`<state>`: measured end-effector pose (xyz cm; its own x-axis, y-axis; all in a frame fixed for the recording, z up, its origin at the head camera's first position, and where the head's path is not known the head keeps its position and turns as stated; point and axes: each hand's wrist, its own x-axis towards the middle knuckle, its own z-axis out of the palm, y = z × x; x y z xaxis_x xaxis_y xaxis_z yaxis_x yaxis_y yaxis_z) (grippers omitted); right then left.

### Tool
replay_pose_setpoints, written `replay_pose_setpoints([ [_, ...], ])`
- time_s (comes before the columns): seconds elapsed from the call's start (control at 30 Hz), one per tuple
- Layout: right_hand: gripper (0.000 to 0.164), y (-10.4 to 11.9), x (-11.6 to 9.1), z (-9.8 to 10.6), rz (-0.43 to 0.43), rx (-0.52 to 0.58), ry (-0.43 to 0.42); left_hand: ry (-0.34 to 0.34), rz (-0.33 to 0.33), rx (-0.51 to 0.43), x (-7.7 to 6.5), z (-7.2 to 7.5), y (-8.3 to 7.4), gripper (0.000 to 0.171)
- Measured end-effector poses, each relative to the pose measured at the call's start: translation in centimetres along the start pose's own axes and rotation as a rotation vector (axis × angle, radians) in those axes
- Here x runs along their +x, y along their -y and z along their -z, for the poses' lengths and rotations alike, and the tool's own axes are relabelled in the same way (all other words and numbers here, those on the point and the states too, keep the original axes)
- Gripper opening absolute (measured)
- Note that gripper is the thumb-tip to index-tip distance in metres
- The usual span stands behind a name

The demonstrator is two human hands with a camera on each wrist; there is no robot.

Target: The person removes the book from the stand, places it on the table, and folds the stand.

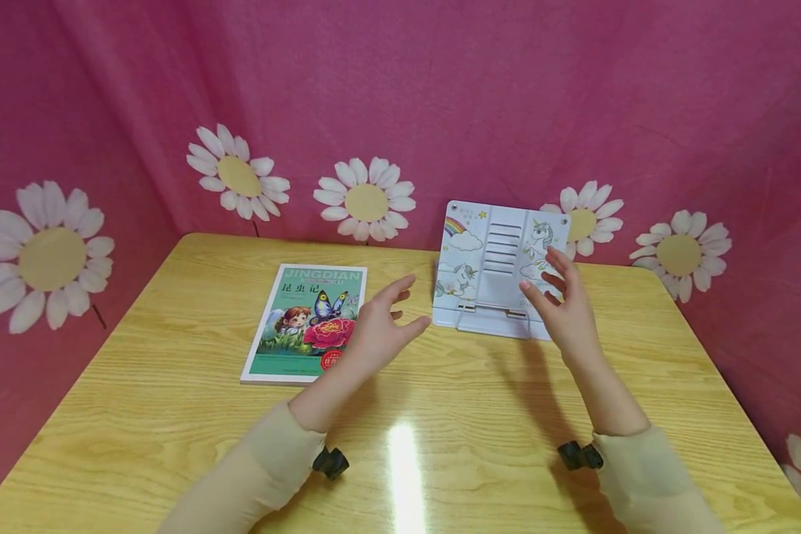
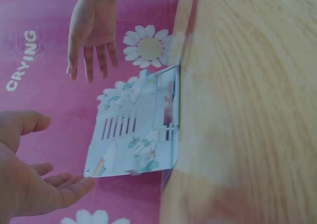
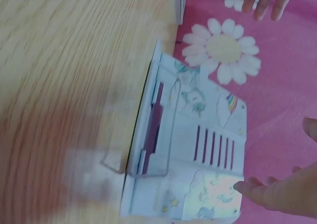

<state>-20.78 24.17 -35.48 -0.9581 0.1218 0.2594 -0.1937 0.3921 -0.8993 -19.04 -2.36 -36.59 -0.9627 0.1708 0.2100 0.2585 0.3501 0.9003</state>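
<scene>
A white book stand (image 1: 500, 285) with unicorns, a rainbow and slots stands upright at the back right of the table. Its wire page holder (image 3: 171, 135) shows along the bottom in the right wrist view. My right hand (image 1: 570, 315) is at the stand's right side, fingers spread and apart from one another; whether they touch the panel I cannot tell. To the left of the stand, my left hand (image 1: 383, 330) hovers with fingers parted and nothing in them. Beside that hand lies a green-covered book (image 1: 303, 326) with a butterfly and a flower, partly hidden by it.
A light wooden table (image 1: 440, 430) carries everything. Behind it and at both sides hangs a pink curtain (image 1: 400, 81) with large white daisies. A small black device (image 1: 330, 463) sits at the left wrist, and another black device (image 1: 581, 455) at the right.
</scene>
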Motion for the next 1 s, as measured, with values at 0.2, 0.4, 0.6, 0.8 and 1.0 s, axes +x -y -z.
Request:
replay_pose_setpoints([
  [0.2, 0.068, -0.9, 0.6, 0.6, -0.063, 0.029, -0.044, 0.044, 0.026, -0.01, 0.9, -1.3, 0.5, 0.066],
  [0.4, 0.069, -2.1, 1.3, 0.9, -0.138, 0.042, -0.076, 0.054, 0.057, -0.049, 2.2, -2.4, 0.9, 0.066],
  [0.6, 0.069, -3.2, 2.1, 1.3, -0.216, 0.051, -0.114, 0.049, 0.074, -0.092, 3.8, -3.5, 1.5, 0.067],
  [0.8, 0.068, -4.3, 2.7, 1.6, -0.246, 0.043, -0.151, 0.057, 0.119, -0.108, 4.9, -4.8, 2.2, 0.069],
  [1.0, 0.07, -5.3, 3.4, 1.9, -0.294, 0.016, -0.126, 0.072, 0.159, -0.07, 5.7, -6.0, 2.7, 0.071],
])
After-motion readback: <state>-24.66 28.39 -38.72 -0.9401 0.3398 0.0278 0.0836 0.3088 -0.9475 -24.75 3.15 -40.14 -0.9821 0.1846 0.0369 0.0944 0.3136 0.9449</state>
